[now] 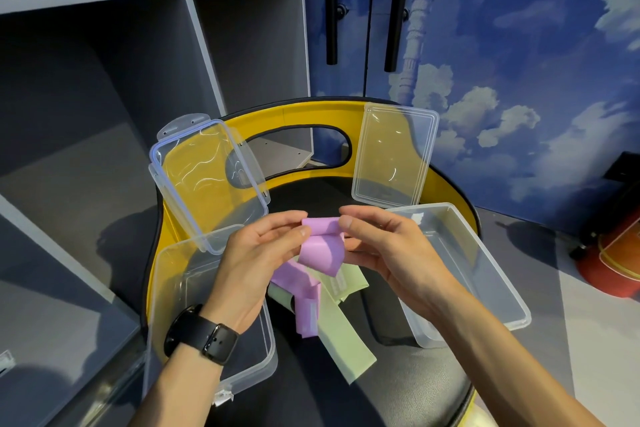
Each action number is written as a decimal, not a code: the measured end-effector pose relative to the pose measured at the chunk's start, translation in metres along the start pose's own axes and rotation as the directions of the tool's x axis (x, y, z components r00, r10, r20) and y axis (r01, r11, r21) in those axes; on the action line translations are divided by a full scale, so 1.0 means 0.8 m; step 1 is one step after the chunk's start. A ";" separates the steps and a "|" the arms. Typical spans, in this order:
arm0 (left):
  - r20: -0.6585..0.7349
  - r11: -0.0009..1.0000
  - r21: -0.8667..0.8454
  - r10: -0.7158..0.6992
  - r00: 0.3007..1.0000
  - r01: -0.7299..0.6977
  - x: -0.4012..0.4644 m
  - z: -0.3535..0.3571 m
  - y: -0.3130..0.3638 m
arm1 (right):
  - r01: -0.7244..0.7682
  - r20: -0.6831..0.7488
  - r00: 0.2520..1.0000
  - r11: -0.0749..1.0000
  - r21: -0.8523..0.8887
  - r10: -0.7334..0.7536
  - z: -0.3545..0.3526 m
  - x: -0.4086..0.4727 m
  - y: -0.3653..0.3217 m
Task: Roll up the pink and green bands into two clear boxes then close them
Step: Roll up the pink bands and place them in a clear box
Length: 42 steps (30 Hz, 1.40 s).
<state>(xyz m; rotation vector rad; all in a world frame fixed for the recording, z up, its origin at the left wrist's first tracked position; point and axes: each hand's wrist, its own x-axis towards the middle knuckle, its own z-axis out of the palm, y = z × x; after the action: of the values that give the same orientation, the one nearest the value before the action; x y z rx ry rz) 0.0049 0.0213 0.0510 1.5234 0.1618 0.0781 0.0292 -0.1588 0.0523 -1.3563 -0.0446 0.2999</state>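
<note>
Left hand (258, 253) and right hand (377, 243) both pinch the pink band (322, 246), half-rolled above the chair seat (408, 374), between two open clear boxes. Green band (341, 333) lies underneath. Risk: loose tail dragging, coil springing undone.

Both forearms are extended forward and angled inward, so that the hands are brought close together. The left hand (258, 253) and the right hand (377, 246) are held palm-inward, fingertips and thumbs pinched at opposite ends of the grip.
</note>
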 end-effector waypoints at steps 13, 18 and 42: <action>0.078 0.997 -0.027 -0.074 0.994 0.076 -0.002 -0.001 0.001 | 0.041 -0.029 0.999 0.999 -0.010 -0.041 -0.001 -0.001 -0.001; 0.094 0.997 -0.030 -0.074 0.993 0.077 -0.002 -0.002 0.003 | 0.046 0.000 0.999 0.999 -0.006 -0.046 0.000 -0.002 0.000; 0.080 0.996 -0.074 -0.048 0.996 0.054 -0.005 0.002 0.001 | -0.110 0.103 0.990 0.989 0.096 0.100 0.003 -0.005 0.000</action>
<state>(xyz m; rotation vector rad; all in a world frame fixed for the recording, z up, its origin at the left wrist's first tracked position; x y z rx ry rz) 0.0013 0.0194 0.0518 1.4431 0.1340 -0.0155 0.0251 -0.1572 0.0532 -1.2449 -0.0393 0.4516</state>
